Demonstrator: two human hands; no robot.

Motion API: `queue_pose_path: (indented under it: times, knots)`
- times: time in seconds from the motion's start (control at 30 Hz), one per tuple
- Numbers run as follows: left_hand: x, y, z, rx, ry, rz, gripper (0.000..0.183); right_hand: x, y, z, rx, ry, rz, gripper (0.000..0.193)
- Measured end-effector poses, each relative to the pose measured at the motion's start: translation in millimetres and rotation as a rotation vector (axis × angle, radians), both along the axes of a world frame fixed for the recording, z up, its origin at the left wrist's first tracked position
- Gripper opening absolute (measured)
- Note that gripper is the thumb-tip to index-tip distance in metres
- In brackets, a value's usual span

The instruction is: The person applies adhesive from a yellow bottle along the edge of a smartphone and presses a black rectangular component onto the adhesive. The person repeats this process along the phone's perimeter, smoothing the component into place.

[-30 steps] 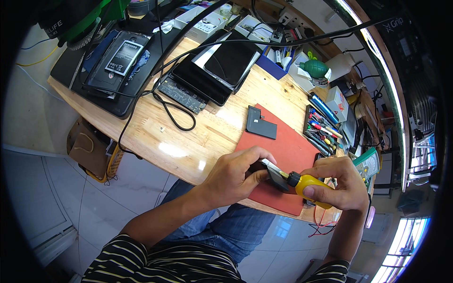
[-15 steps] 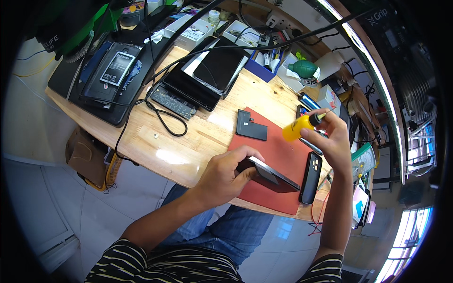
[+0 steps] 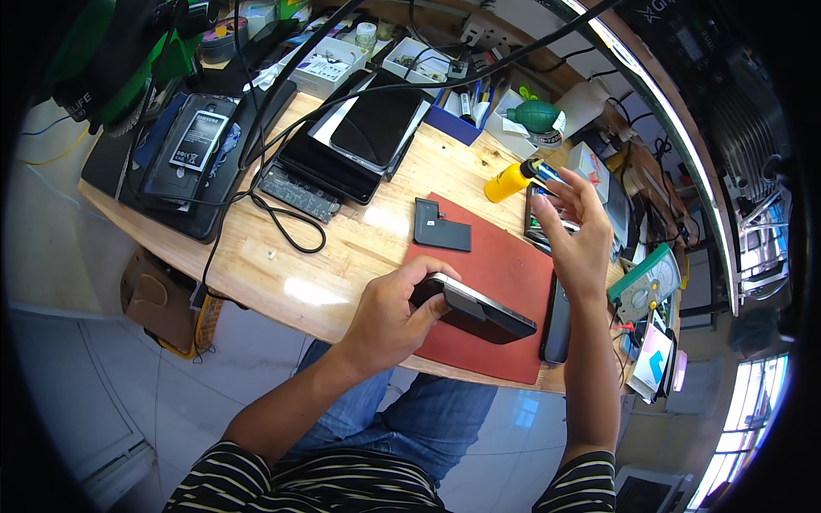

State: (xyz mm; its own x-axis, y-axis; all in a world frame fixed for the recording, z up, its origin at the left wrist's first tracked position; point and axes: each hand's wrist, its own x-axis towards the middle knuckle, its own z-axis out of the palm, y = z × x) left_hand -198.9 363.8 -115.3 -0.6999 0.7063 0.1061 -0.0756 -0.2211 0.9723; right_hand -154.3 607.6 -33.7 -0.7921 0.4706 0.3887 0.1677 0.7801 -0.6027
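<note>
the left hand's (image 3: 389, 309) grip pinched a phone (image 3: 500, 321) above the red mat (image 3: 513, 267); the right hand's (image 3: 578, 232) was spread near a yellow bottle (image 3: 507, 184) beyond the mat on the desk (image 3: 355, 248).

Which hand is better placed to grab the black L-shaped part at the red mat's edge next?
Probably the right hand: it looks empty, open beside the yellow bottle, while the left hand grips the dark phone.
</note>
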Motion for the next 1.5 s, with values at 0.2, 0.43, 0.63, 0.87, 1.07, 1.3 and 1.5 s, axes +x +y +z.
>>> queue_pose_path:
  times: [0.2,0.43,0.63,0.87,1.07,1.3,1.5]
  knots:
    - [-0.7,0.9,-4.2,-0.037,0.062,0.028,0.021,59.3,-67.6,17.8,0.263,-0.011,0.459,0.057]
    - [-1.3,1.1,-5.1,-0.019,0.043,0.024,0.025,54.7,-89.8,-3.5,0.490,0.062,0.550,0.039]
    - [-1.5,1.8,-4.6,-0.031,0.125,0.043,0.025,49.6,-89.8,-8.8,0.551,0.146,0.552,0.037]
    - [-1.4,-1.8,-0.6,-0.053,0.100,0.025,0.021,48.6,-90.4,-4.1,0.451,0.099,0.513,0.035]
    - [0.7,-0.2,0.0,-0.020,0.089,0.048,0.018,48.0,-89.6,-2.3,0.408,0.073,0.495,0.032]
    - [0.5,-0.9,1.7,-0.019,0.102,0.054,0.018,47.6,-87.5,-3.6,0.400,0.093,0.516,0.031]
    - [0.9,-1.6,3.7,-0.023,0.107,0.055,0.018,47.9,-88.1,-3.0,0.389,0.090,0.514,0.031]
